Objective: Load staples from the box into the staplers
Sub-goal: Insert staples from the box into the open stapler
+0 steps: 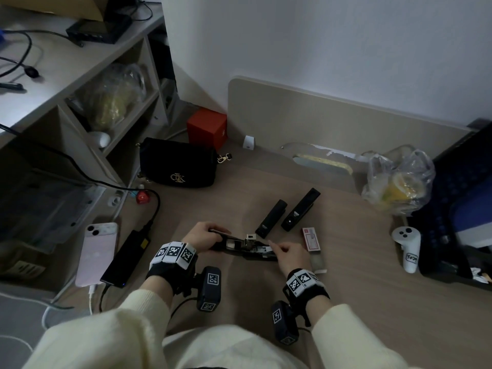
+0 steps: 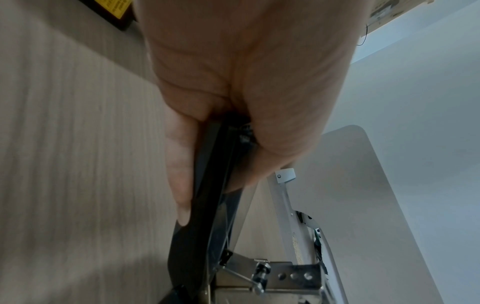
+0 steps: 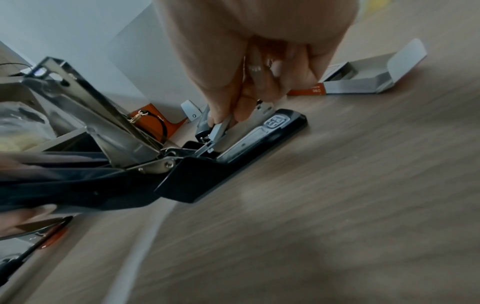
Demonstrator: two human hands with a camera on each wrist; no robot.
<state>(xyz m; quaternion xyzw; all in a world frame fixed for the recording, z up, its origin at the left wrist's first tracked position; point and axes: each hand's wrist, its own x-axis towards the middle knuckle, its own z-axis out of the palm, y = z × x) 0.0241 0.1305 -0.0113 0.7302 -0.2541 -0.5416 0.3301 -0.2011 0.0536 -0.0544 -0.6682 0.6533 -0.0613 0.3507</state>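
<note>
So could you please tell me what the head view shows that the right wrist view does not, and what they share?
Only the head view shows the two closed black staplers lying beyond the hands, the black handbag, the pink phone and the white controller. Only the right wrist view shows the staple strip pinched in the right hand's fingers over the magazine, and that the staple box lies open. Both show the open stapler on the wooden desk, held by the left hand, with the right hand at its front.
</note>
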